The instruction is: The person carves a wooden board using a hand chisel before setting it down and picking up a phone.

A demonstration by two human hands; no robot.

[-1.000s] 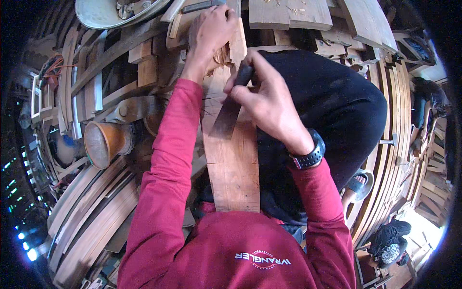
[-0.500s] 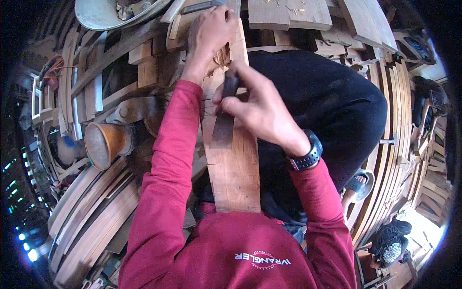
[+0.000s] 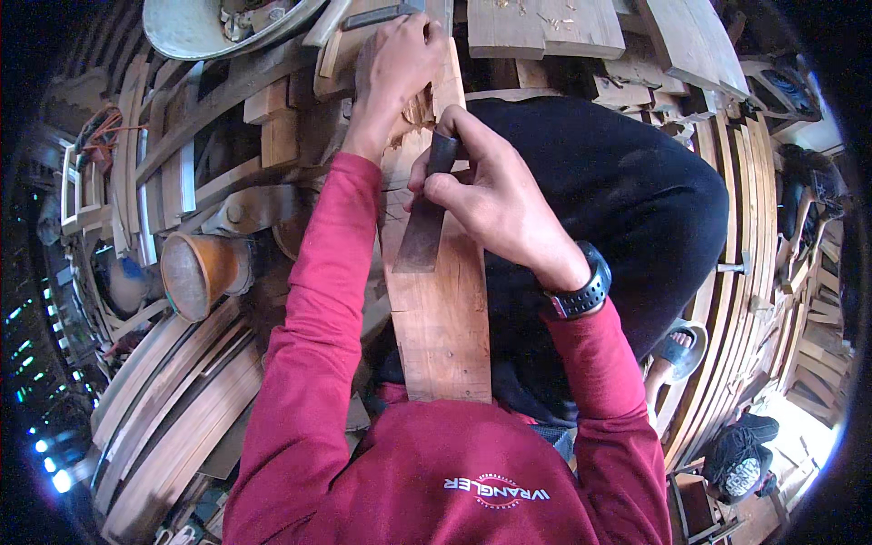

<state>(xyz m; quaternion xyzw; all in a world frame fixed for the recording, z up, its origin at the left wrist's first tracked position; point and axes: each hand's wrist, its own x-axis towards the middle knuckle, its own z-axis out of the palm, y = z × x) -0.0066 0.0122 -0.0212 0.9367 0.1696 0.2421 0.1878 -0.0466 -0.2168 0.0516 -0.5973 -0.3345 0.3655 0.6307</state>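
Note:
A long wooden board (image 3: pixel 440 336) runs away from my body between my arms, with a rough, splintered hollow across it near the far part. My right hand (image 3: pixel 500 195) is closed around a dark, wide-bladed chisel (image 3: pixel 420 241). Its flat blade points back toward me, low over the board, and its round dark end sits by the hollow. My left hand (image 3: pixel 404 68) rests closed at the board's far end, beyond the hollow. Its fingertips are hidden, so what they grip does not show. A dark-headed tool (image 3: pixel 380 15) lies just past the left hand.
Thick planks (image 3: pixel 545 27) with shavings lie at the far side. A pale basin (image 3: pixel 222 27) stands far left, with an orange-brown container (image 3: pixel 202 272) nearer. Curved timbers (image 3: pixel 182 409) are stacked at left, long strips (image 3: pixel 740 272) at right. Another person (image 3: pixel 740 459) is at lower right.
The right hand and chisel, blurred before, now show sharply. They have shifted slightly, with the blade's end a little farther from me. The left hand has stayed in place.

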